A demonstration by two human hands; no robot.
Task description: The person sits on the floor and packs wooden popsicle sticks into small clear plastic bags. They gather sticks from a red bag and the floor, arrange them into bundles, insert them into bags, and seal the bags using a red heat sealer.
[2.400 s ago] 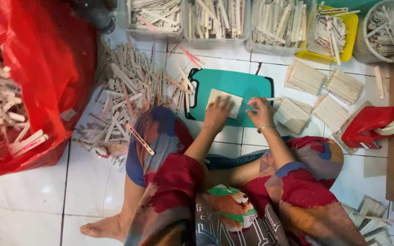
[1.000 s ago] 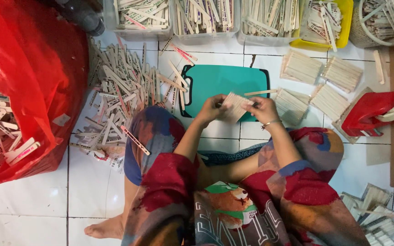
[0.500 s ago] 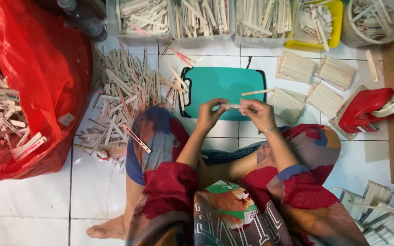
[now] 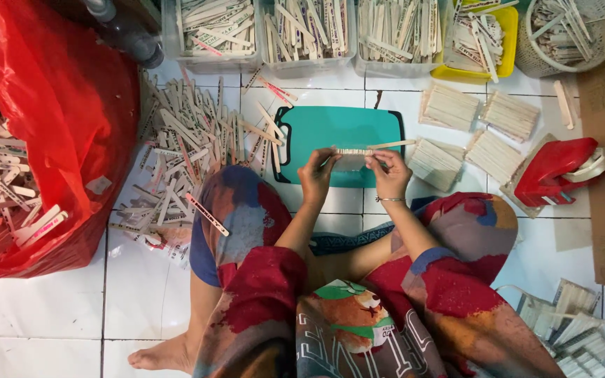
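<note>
Wooden sticks in a small flat bundle (image 4: pixel 353 157) sit pinched between both hands, held edge-up just above the near edge of the teal cutting board (image 4: pixel 337 130); the left hand (image 4: pixel 318 175) grips the bundle's left end and the right hand (image 4: pixel 389 173), with a thin bracelet at the wrist, grips its right end, fingers curled so that the lower part of the bundle is hidden behind them. How many sticks it holds cannot be made out. Nearest the camera, the person's patterned clothing fills the bottom of the view and covers the crossed legs, with one bare foot (image 4: pixel 162 355) partly cut off at the lower edge. On the white tiled floor (image 4: pixel 50 308) to the left lies a loose heap of sticks (image 4: pixel 183 150), and a red plastic bag (image 4: pixel 50 105) spills more, its far side out of frame. Right of the board lie tidy stacked bundles (image 4: pixel 470 133) and a red tape dispenser (image 4: pixel 553 171). Farthest off, a row of clear bins (image 4: pixel 302 31), a yellow tray (image 4: pixel 486 35) and a white basket (image 4: pixel 561 31) hold more sticks, all cropped by the top edge.
</note>
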